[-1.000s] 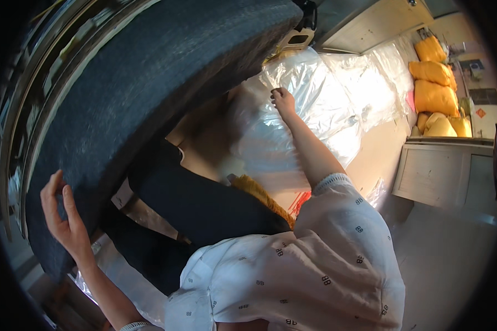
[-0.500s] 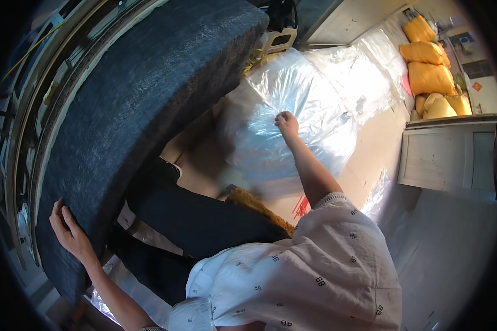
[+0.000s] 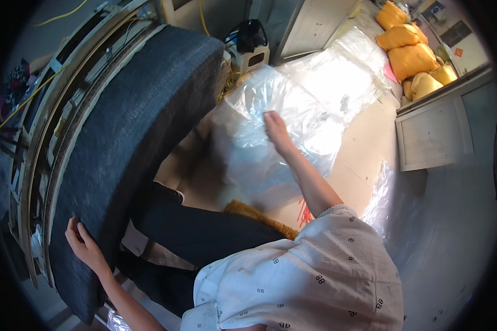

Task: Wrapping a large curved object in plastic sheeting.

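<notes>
My left hand [image 3: 86, 246] lies on the near end of a long curved padded surface [image 3: 130, 118] covered in dark blue-black material. Its fingers are slightly apart and hold nothing. To the right, my right arm reaches forward over a large crinkled piece of clear plastic sheeting [image 3: 292, 105]. My right hand [image 3: 277, 132] is closed at the sheeting, its fingertips pinching the film; they are partly hidden. Glare whitens much of the plastic, and its near left part is blurred.
Yellow-orange stuffed sacks [image 3: 411, 59] are piled at the far right beside a pale cabinet [image 3: 432, 135]. A beige plastic stool [image 3: 251, 58] with a black bag on it stands at the back. Red strips [image 3: 305, 212] and a brown furry piece [image 3: 259, 218] lie near my legs.
The view has shifted, showing more of the stool and back area. My right hand has drawn slightly nearer, and the plastic's creases converge less sharply at it. My left hand stays on the padded surface.
</notes>
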`<state>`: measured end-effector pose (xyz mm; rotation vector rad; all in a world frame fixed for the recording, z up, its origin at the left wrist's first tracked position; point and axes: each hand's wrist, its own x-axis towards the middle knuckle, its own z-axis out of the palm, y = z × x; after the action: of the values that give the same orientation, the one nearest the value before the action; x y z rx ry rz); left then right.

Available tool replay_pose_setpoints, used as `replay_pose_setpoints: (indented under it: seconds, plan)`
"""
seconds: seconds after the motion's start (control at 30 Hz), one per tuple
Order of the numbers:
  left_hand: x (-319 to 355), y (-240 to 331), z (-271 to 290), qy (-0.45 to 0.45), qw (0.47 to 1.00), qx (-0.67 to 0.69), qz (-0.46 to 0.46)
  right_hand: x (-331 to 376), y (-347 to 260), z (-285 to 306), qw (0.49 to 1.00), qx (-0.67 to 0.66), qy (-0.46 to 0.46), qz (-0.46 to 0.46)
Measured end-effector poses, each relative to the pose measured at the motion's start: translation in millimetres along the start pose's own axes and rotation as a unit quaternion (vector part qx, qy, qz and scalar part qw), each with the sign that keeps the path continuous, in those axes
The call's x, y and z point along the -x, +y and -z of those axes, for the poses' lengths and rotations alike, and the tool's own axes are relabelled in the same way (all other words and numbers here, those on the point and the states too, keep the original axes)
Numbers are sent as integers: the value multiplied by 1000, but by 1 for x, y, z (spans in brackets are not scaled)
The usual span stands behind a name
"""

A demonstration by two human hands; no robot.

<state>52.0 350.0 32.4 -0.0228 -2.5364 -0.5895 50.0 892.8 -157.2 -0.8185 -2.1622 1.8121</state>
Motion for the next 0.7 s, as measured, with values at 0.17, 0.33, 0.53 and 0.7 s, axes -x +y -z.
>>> replay_pose_setpoints:
  seconds: [0.17, 0.33, 0.53, 0.7]
  plan:
    - [41, 107, -23, -166, 969, 179, -26, 84, -131, -74, 955, -188, -213, 86]
    - [57, 198, -52, -241, 847, 474, 8, 136, -233, -121, 848, -201, -379, 313]
    - [59, 129, 16, -437, 661, 603, 88, 91, -401, -136, 749, -316, -260, 521]
    - [24, -189, 150, 82, 919, 312, 228, 64, -407, -177, 664, 17, -72, 744]
